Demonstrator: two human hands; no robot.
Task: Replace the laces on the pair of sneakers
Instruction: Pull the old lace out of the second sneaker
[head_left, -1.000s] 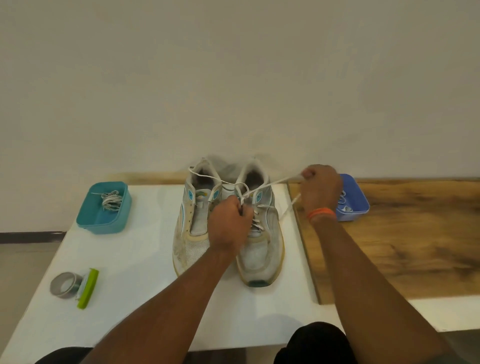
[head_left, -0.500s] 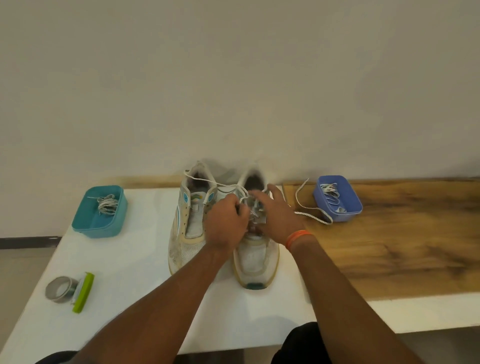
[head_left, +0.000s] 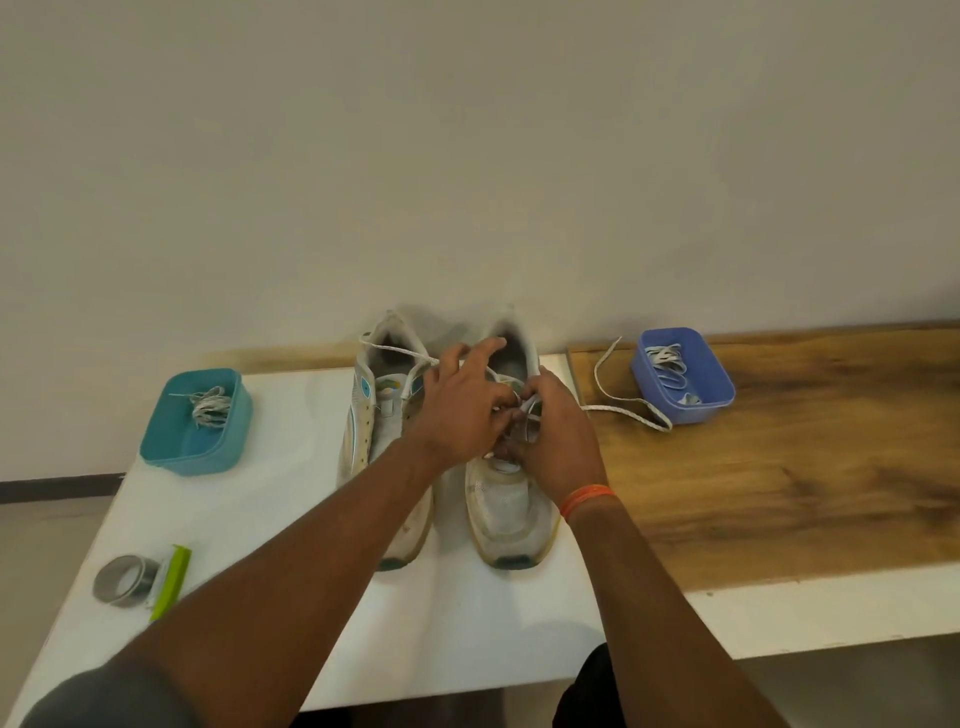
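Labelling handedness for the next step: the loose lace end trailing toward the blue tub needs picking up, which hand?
Right. The right hand is on that side of the right sneaker, nearer the lace tail. The left hand would have to cross over it.

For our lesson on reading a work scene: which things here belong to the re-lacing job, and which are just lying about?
Part of the job:
- right sneaker, both hands on its lace
- left sneaker
- left hand
- right hand
- blue tray of laces
- teal tray of laces

Lying about:
- tape roll
- green clip
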